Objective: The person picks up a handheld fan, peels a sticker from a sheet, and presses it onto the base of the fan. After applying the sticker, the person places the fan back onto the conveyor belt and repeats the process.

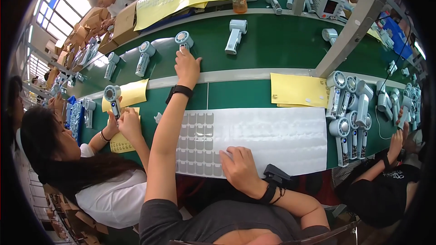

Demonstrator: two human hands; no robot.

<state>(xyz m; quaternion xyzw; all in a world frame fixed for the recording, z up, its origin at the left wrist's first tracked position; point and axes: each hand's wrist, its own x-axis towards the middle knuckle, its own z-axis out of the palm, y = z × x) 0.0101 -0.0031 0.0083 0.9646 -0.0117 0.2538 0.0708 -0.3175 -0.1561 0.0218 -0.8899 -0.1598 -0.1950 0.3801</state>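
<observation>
My left hand (187, 67) stretches forward over the green belt. Its fingers are closed round the handle end of a pale blue handheld fan (184, 39), whose round head points away from me. Beneath my right hand (240, 169) lies a white backing sheet (272, 140) with rows of grey stickers (196, 143) at its left part. The right fingers are bent and drawn together at the edge of the sticker rows. What they pinch, if anything, is hidden.
More fans (144, 59) lie along the belt (204, 59). A cluster of fans (347, 118) stands right of the sheet, near a yellow sheet (297, 90). A metal post (349, 31) rises at right. One co-worker (109, 190) sits close on my left holding a fan; another (381, 190) is at right.
</observation>
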